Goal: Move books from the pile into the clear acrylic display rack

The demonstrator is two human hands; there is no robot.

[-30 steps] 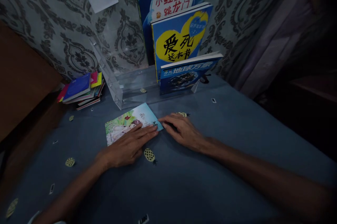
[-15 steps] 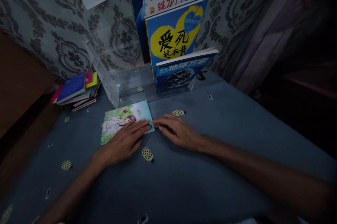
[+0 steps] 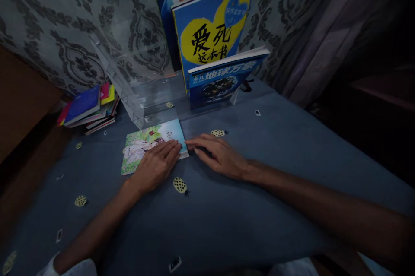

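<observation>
A thin picture book (image 3: 136, 155) with a green and light-blue illustrated cover lies flat on the cloth-covered table. Across its lower right part rests my left hand (image 3: 157, 164), palm down with fingers stretched out, hiding some of the cover. My right hand (image 3: 220, 155) is at the book's right edge, its fingertips touching or nearly touching that edge. Its fingers reach out to the left and the thumb stands apart, with nothing seen between them. Just behind the book is a clear acrylic rack (image 3: 139, 116).
In the rack's right side stand a blue earth book (image 3: 217, 86), a blue-and-yellow book (image 3: 184, 30) and a taller blue book (image 3: 165, 12). A pile of small books (image 3: 84, 105) sits at left. The blue tablecloth (image 3: 275, 150) has pineapple prints; patterned wallpaper rises behind.
The camera view has shifted slightly, so the rack and books appear a little higher and further left. Both hands keep nearly the same places at the picture book.
</observation>
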